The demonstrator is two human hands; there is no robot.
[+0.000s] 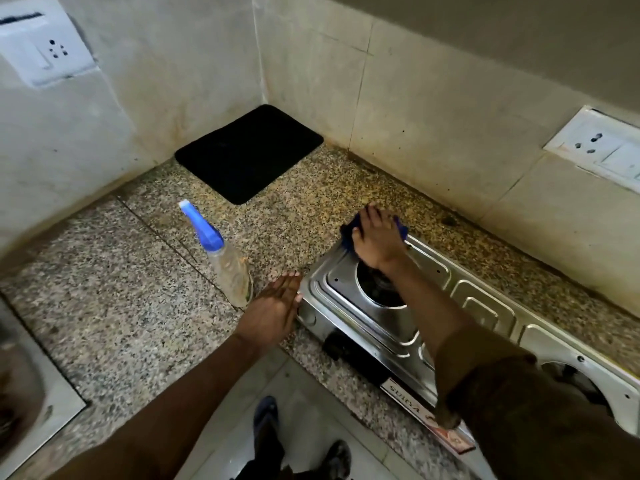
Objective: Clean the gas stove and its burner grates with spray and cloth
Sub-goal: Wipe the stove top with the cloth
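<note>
My feet [298, 441] are down on the floor, close to me. My two arms reach out over the counter [114, 306].

My left hand [277, 306] is flat and open. It holds nothing. Its side touches the left edge of the stove [485, 306], near the front corner.

The stove is shiny metal and sits on the counter, on my right. I see no grates on it. The left burner hole [377, 289] is dark and round. My right arm goes across it. A second burner hole [581, 379] is far to the right, partly behind my sleeve [519, 410].

My right hand [375, 237] is spread flat on a blue cloth [348, 235]. It presses the cloth down on the back left corner of the stove. The cloth sticks out on both sides of my hand.

The spray bottle [225, 258] stands on the counter, just left of my left hand. It has a blue top and a clear body. I am not touching it.

A black mat [249, 152] lies in the far corner by the walls.
</note>
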